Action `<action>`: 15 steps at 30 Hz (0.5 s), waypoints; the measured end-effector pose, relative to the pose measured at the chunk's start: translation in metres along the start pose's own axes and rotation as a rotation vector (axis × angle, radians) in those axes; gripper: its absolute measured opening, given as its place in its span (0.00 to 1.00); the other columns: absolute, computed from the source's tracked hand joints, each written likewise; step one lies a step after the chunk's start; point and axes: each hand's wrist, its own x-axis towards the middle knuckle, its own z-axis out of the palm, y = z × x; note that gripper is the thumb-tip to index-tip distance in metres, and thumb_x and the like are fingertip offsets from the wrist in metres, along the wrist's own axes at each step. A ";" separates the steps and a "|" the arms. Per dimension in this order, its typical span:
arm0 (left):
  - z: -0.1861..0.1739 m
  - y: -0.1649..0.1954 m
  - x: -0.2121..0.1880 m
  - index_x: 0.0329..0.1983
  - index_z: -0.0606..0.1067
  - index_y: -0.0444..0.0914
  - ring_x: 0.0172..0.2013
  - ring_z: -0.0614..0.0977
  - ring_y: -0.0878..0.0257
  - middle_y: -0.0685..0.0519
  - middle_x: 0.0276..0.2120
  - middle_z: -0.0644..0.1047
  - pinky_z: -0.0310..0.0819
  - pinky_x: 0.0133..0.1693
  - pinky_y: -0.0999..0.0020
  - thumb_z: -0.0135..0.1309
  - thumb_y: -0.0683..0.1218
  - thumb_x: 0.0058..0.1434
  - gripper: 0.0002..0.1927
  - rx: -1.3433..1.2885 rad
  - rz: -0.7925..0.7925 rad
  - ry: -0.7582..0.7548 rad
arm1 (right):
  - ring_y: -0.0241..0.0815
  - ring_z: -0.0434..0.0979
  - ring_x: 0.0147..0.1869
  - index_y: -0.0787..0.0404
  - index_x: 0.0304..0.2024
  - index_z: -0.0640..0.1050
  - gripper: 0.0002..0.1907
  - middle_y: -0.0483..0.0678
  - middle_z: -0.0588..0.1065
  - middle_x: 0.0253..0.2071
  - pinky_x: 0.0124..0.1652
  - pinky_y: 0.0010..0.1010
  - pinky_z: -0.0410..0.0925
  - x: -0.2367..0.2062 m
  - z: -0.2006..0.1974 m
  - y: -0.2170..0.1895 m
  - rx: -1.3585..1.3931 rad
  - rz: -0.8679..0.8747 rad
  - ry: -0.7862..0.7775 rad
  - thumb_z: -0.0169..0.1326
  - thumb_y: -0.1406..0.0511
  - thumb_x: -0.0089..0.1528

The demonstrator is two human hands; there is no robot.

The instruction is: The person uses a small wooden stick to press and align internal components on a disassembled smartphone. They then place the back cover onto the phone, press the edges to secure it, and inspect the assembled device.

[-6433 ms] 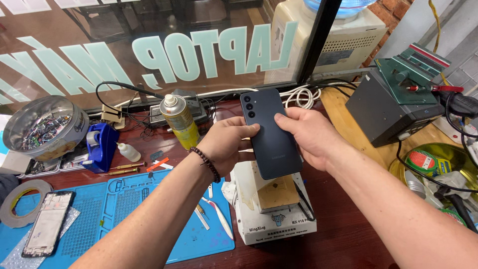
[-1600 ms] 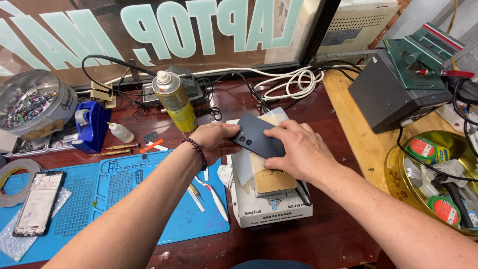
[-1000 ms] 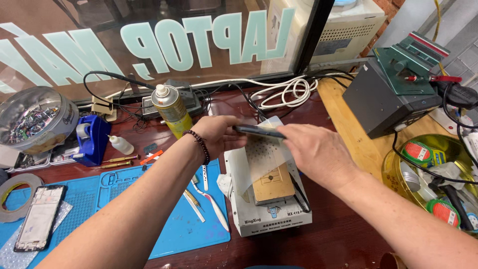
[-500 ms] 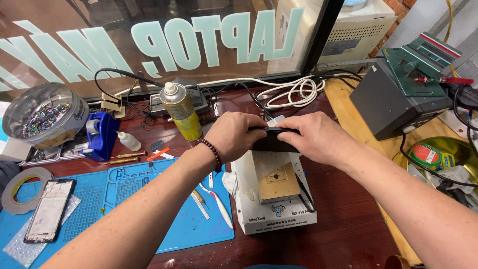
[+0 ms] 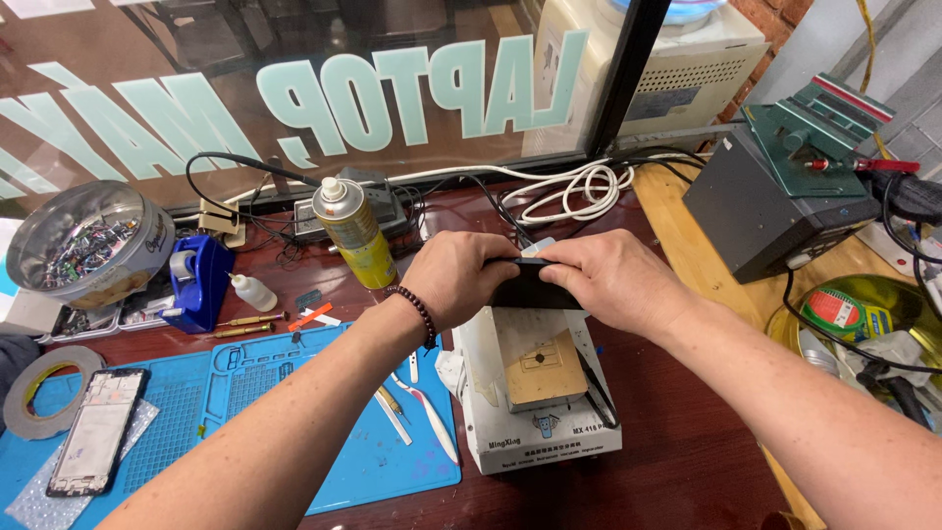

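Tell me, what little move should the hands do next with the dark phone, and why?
Probably lower the dark phone flat onto the tan pad of the white machine. Both the left hand and right hand grip it edge-on just above the machine's back end, and the pad below lies bare.

Dark red-brown workbench (image 5: 677, 461). Carrying: blue work mat (image 5: 294, 412), white heating-plate machine (image 5: 540, 412), yellow spray can (image 5: 351, 231), blue tape dispenser (image 5: 196, 285), tin of small parts (image 5: 88, 245), tape roll (image 5: 44, 393), coiled white cable (image 5: 579, 191).
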 end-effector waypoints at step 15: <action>-0.013 0.010 0.005 0.44 0.80 0.42 0.38 0.82 0.43 0.43 0.34 0.82 0.75 0.42 0.49 0.54 0.51 0.63 0.12 0.149 -0.110 -0.184 | 0.50 0.83 0.44 0.53 0.51 0.81 0.18 0.51 0.82 0.40 0.44 0.39 0.73 -0.004 0.005 0.005 0.059 0.152 0.014 0.61 0.59 0.59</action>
